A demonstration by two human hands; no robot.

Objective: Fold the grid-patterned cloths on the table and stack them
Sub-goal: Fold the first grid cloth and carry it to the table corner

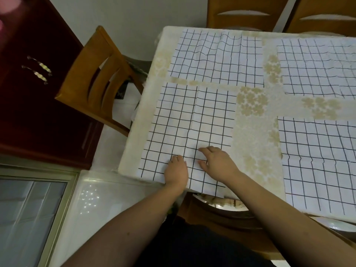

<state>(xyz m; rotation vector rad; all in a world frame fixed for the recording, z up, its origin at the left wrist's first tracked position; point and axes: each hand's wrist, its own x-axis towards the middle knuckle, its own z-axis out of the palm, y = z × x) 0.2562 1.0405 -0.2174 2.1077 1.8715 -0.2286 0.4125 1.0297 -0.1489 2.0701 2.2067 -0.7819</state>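
Seen from above, four white cloths printed with a thin black grid lie flat and apart on a tabletop point(256, 132) covered in a cream sheet with pale gold flower patches. The nearest cloth point(192, 122) sits in the lower middle of the frame, a long rectangle with a soft crease running up its centre; its near edge hangs slightly over the tabletop's rim. Both bare hands press on its near end. The left hand point(176, 171) lies palm down, fingers curled loosely, gripping nothing. The right hand point(216, 161) rests just beside it, fingers spread and released, flat on the fabric. A second cloth point(217, 58), faintly rippled, lies above it. Two more lie at the right edge, one upper point(316, 66), one lower point(317, 160). A wooden chair point(96, 79) with a curved slatted back stands at the upper left.
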